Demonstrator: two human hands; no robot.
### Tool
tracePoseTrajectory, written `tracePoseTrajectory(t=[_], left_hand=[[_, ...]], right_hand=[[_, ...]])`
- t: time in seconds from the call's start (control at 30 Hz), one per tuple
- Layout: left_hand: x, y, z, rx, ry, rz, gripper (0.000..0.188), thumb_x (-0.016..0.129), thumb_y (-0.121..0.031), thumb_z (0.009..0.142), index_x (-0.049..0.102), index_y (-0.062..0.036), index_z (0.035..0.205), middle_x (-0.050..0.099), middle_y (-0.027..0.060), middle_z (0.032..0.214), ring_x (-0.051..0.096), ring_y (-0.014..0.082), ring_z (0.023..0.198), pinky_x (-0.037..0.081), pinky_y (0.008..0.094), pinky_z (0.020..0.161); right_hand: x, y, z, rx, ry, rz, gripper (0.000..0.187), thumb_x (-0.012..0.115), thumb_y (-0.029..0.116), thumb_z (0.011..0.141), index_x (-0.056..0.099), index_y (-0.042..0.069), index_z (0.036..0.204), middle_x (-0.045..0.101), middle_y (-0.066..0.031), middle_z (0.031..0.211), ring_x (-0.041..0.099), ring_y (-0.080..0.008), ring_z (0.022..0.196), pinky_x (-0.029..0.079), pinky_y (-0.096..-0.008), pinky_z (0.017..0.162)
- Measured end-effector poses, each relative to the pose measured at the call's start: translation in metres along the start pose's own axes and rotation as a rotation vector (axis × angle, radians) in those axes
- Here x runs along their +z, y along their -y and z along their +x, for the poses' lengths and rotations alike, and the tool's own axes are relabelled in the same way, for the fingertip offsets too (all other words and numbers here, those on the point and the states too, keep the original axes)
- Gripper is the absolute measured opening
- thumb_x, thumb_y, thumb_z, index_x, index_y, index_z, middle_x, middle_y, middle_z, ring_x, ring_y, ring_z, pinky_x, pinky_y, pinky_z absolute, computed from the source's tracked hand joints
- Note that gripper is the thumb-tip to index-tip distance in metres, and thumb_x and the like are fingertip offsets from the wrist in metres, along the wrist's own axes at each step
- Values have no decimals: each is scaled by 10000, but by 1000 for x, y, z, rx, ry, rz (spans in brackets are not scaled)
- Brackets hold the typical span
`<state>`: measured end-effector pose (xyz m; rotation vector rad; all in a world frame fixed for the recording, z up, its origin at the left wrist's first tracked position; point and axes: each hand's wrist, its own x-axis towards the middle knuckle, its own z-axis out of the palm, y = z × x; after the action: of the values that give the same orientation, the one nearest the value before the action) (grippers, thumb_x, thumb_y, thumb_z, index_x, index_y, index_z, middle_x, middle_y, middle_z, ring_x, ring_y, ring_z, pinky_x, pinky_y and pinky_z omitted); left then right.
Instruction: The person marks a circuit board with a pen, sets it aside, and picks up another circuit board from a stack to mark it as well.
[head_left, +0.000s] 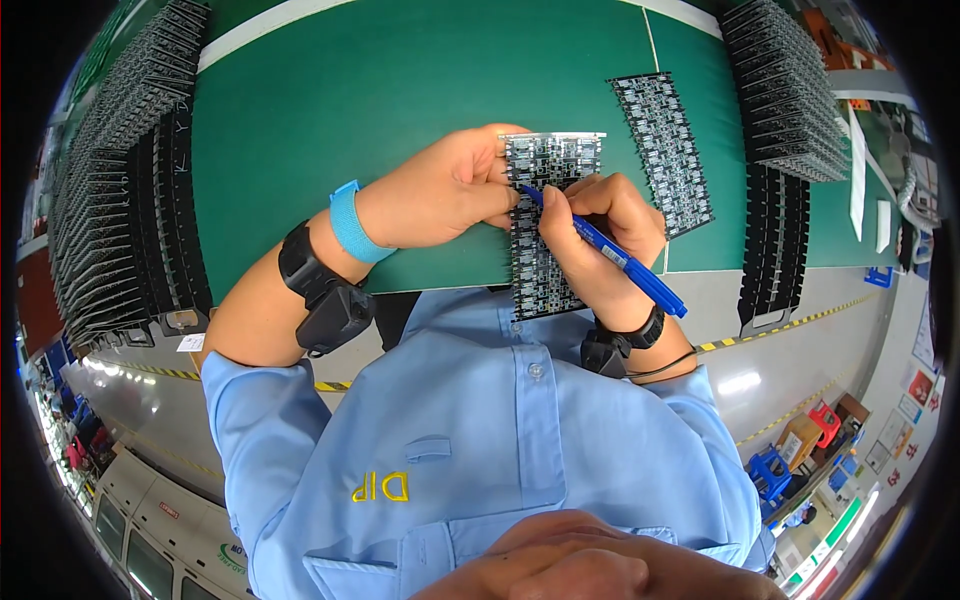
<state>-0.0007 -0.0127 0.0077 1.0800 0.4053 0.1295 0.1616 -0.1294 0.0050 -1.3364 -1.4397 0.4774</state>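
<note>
Over the near part of the green table I have a circuit board panel [540, 255], crowded with small parts and with a pale strip along its far edge. My left hand [465, 185] is closed on the panel's left side, thumb towards the middle. A blue marker pen [630, 263] is gripped in my right hand [605, 235], its tip end at the panel's face near my left thumb. Whether the tip touches the board I cannot tell. A second circuit board panel [665, 150] lies flat on the table, right of my right hand.
A black slotted rack [160, 200] full of upright boards stands at the left. Another black rack [775, 230] holds stacked boards [785, 90] at the right. The green table mat [400, 80] ends just in front of my body. White strips [857, 175] stand beyond the right rack.
</note>
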Motion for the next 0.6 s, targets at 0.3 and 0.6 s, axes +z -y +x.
tracePoseTrajectory(t=[0.3, 0.6], left_hand=[[4, -6, 0, 3, 1, -34, 562, 471, 56, 885, 361, 10, 1433, 619, 9, 1156, 588, 51, 976, 524, 239, 837], [2, 0, 2, 25, -26, -20, 534, 462, 65, 870, 392, 8, 1396, 646, 29, 1086, 620, 72, 942, 530, 242, 798]], right_hand=[[-3, 3, -3, 15, -60, 63, 266, 710, -74, 826, 476, 28, 751, 590, -65, 638, 524, -92, 543, 400, -230, 501], [-7, 5, -14, 21, 2, 3, 270, 714, -79, 818, 476, 28, 748, 592, -62, 634, 537, -95, 545, 409, -228, 505]])
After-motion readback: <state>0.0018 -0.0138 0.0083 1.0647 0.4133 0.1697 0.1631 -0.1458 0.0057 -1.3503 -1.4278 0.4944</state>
